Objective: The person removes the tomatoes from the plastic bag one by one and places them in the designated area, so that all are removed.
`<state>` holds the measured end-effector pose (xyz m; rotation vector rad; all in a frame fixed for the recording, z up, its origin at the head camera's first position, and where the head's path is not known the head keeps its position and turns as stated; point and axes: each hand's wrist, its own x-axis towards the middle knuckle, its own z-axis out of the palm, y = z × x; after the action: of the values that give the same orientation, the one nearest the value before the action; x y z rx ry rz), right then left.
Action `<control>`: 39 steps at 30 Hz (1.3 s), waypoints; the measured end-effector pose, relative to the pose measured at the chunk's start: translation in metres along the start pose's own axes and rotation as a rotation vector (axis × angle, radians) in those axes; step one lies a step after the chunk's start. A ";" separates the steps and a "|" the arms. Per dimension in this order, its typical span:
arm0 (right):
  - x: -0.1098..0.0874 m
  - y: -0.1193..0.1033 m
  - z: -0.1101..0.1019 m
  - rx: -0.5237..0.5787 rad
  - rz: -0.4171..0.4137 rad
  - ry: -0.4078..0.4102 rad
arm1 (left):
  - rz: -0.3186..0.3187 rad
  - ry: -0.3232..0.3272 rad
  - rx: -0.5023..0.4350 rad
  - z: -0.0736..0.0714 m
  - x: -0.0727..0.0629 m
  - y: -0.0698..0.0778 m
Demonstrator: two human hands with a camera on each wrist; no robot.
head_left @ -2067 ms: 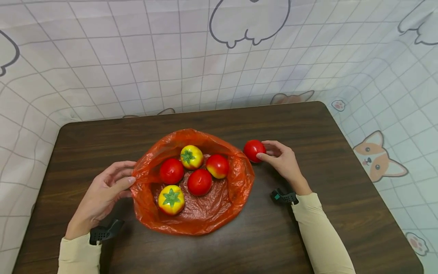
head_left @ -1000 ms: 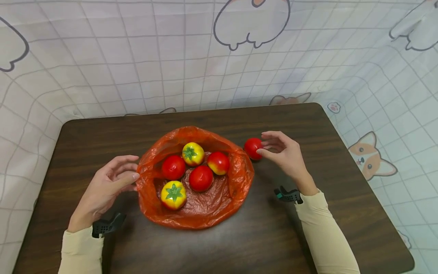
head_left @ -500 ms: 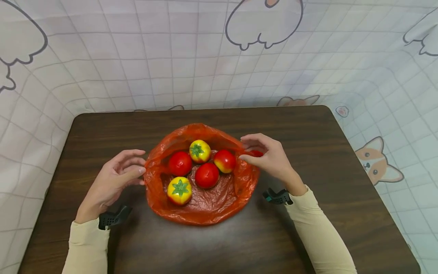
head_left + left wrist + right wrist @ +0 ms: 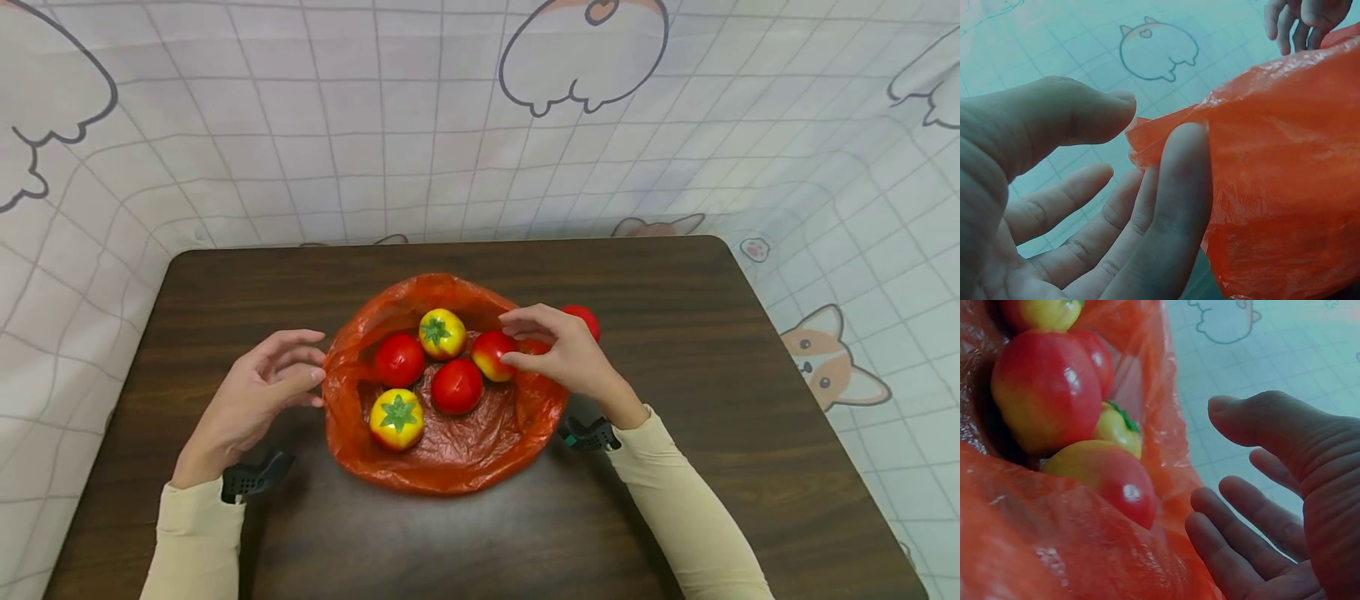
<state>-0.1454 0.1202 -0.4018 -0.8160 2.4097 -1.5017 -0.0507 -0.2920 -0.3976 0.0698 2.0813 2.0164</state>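
An orange-red plastic bag (image 4: 480,442) lies wide open on the table, its sides standing as a low wall. Inside are several round tomato-like fruits: red ones (image 4: 400,361), yellow ones with green star-shaped tops (image 4: 396,419), and a red-and-yellow one (image 4: 492,356). A loose red tomato-like fruit (image 4: 582,322) sits outside, partly behind my right hand (image 4: 558,350). That hand hovers above the bag's right rim, thumb and fingers spread, holding nothing. My left hand (image 4: 258,396) is at the left rim; its relaxed fingertips touch the plastic, with the thumb apart from the index finger.
The dark wood-grain table (image 4: 247,292) has rounded far corners. White gridded cloth (image 4: 360,125) printed with cartoon dogs hangs behind it and on both sides. Dark cameras sit on both wrists, the right one (image 4: 588,433) beside the bag.
My right hand has let go of the loose red fruit and moved left over the bag's right rim. The left hand stays at the left rim. The view has shifted slightly.
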 end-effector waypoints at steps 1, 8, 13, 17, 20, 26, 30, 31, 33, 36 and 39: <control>0.000 0.001 0.001 -0.005 0.005 -0.003 | -0.003 0.001 0.001 0.000 0.000 0.000; -0.001 0.009 0.004 -0.027 0.048 -0.009 | 0.008 0.000 -0.012 0.001 0.001 -0.002; 0.000 0.014 0.006 -0.057 0.056 -0.015 | 0.013 -0.006 -0.015 0.001 0.002 0.000; 0.001 0.018 0.007 -0.077 0.067 -0.020 | 0.024 -0.025 -0.030 0.001 0.002 0.000; 0.002 0.021 0.007 -0.076 0.075 -0.025 | 0.024 -0.021 -0.031 0.001 0.002 0.000; 0.005 0.026 0.007 -0.054 0.098 -0.029 | 0.010 -0.007 -0.015 0.001 0.002 0.000; 0.006 0.030 0.008 -0.040 0.116 -0.041 | 0.002 -0.003 -0.015 0.000 0.002 0.000; 0.006 0.031 0.009 -0.037 0.119 -0.044 | 0.003 -0.004 -0.019 0.000 0.002 0.000; 0.007 0.033 0.009 -0.032 0.126 -0.050 | 0.005 -0.006 -0.026 -0.001 0.002 0.000; 0.008 0.036 0.010 -0.029 0.129 -0.057 | 0.010 -0.004 -0.025 -0.002 0.002 0.000; 0.010 0.039 0.011 -0.022 0.130 -0.063 | 0.012 -0.001 -0.024 -0.002 0.002 0.001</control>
<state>-0.1625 0.1195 -0.4395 -0.6856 2.3882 -1.3831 -0.0532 -0.2939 -0.3972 0.0786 2.0604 2.0475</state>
